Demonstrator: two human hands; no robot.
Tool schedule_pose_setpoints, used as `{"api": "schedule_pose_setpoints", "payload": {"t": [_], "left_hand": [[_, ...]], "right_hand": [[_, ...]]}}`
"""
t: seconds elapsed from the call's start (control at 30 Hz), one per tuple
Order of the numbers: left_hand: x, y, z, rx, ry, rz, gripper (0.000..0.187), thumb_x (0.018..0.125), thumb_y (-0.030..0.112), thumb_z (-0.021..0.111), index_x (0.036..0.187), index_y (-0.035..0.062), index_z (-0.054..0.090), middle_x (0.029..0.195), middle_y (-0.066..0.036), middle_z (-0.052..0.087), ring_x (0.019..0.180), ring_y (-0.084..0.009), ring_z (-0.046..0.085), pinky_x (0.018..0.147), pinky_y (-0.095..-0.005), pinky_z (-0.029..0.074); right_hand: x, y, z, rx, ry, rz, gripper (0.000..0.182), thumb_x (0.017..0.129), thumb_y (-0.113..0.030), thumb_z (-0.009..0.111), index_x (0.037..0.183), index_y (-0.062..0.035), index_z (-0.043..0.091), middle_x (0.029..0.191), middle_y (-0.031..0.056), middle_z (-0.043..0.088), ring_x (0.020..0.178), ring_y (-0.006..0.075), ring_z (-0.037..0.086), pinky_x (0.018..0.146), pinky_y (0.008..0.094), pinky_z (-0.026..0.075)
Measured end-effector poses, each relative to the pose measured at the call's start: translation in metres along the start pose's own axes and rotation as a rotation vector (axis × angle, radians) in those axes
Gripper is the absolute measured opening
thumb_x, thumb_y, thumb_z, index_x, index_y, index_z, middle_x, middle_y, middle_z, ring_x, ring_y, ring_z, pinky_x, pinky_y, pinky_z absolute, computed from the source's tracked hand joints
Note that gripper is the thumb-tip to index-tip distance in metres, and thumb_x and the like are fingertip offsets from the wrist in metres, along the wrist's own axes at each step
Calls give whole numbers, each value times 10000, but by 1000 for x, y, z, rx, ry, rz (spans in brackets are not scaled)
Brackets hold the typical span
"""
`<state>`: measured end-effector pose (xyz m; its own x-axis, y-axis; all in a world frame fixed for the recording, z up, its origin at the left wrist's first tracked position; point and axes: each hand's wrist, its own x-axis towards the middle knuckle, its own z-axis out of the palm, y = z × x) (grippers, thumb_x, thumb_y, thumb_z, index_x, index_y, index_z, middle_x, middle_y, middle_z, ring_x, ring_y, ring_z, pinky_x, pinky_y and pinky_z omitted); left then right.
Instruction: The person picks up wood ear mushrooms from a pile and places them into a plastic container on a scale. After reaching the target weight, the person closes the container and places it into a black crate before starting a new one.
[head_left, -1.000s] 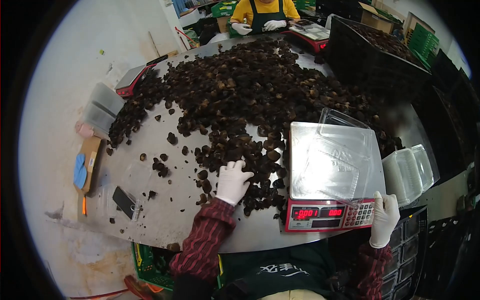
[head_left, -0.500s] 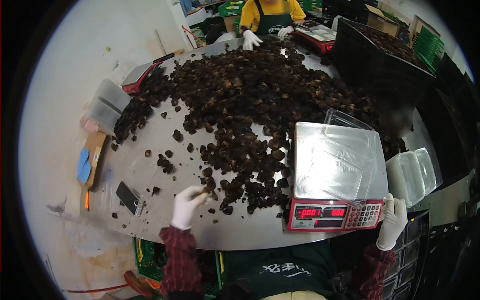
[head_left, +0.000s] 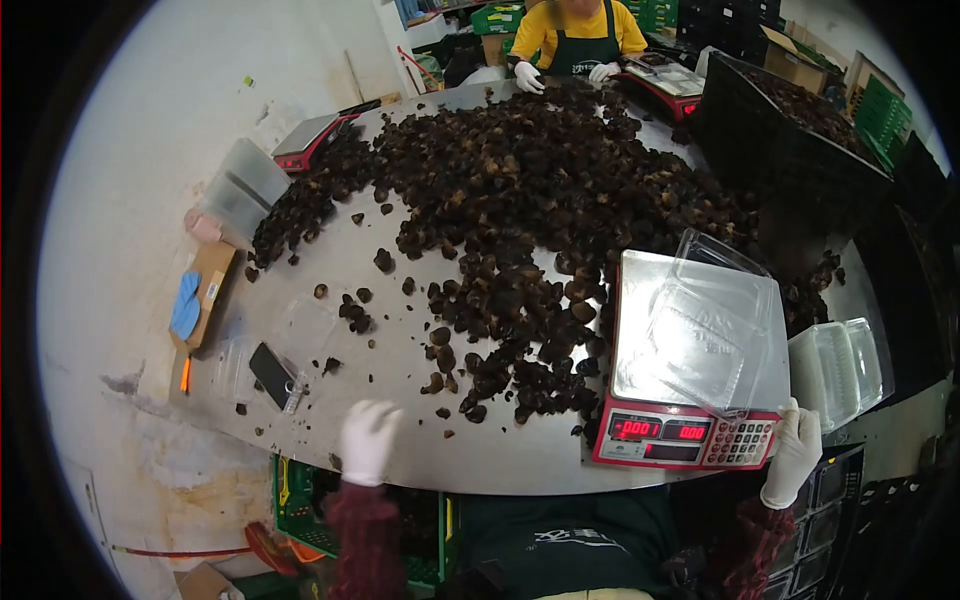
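Presently, we cannot tell grip of blurred left hand point(head_left: 371, 438); right hand point(head_left: 794, 456) curls at scale point(head_left: 632, 372) edge, hold unclear. Dark pieces point(head_left: 510, 190) lie heaped on bench point(head_left: 335, 250); bumping scale could dislodge clear containers point(head_left: 712, 345) atop.

A white wall point(head_left: 130, 230) runs along the left, stained brown low down. A metal table point(head_left: 335, 250) stands beside it; green crates point(head_left: 883, 115) and a cardboard box point(head_left: 793, 58) sit far right.
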<state>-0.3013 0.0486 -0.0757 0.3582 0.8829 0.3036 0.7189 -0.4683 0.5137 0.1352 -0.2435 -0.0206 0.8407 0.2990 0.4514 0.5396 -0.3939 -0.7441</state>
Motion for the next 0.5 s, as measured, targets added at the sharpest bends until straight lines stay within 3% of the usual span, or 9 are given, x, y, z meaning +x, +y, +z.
{"api": "schedule_pose_setpoints", "payload": {"t": [0.13,0.2,0.27,0.3,0.33,0.43,0.5], "left_hand": [[58,78,96,-97,43,258,206,723,216,764,833,57,693,764,-85,594,746,-261,588,670,-354,465],[79,99,124,193,59,320,308,711,328,762,860,68,688,794,-82,598,762,-273,595,679,-380,467],[91,99,147,324,-172,177,368,713,387,742,903,78,685,846,-96,609,791,-288,608,707,-400,478],[96,98,151,297,-225,114,307,701,270,750,906,56,671,865,-117,614,834,-303,617,739,-411,490],[98,91,157,295,-226,118,307,701,270,750,906,56,671,865,-117,614,834,-303,617,739,-411,490],[96,62,159,-171,-249,135,262,679,32,666,941,32,662,925,-140,644,884,-308,629,796,-377,501],[92,54,136,-447,-174,2,289,690,9,661,980,5,670,965,-122,672,912,-247,648,808,-325,504]], "right_hand": [[-5,-8,-5,62,15,59,193,923,-60,597,756,35,579,685,18,491,593,63,451,552,217,368],[-7,-6,-11,72,28,60,189,923,-62,598,762,35,584,683,17,487,594,63,446,551,218,365],[-7,-1,-18,13,55,48,195,926,-64,596,759,35,581,682,13,478,593,64,428,547,221,358],[-7,2,-20,10,60,48,195,926,-64,596,759,35,581,682,13,478,593,64,428,547,221,358],[-8,7,-20,50,81,96,199,928,-68,594,759,36,581,683,11,476,594,65,421,550,223,358],[-9,8,-20,34,84,103,207,933,-78,590,761,36,582,684,9,471,596,65,412,556,226,357],[-8,4,-15,-13,64,60,211,936,-85,589,762,35,583,684,8,469,597,64,409,560,227,357]]}}
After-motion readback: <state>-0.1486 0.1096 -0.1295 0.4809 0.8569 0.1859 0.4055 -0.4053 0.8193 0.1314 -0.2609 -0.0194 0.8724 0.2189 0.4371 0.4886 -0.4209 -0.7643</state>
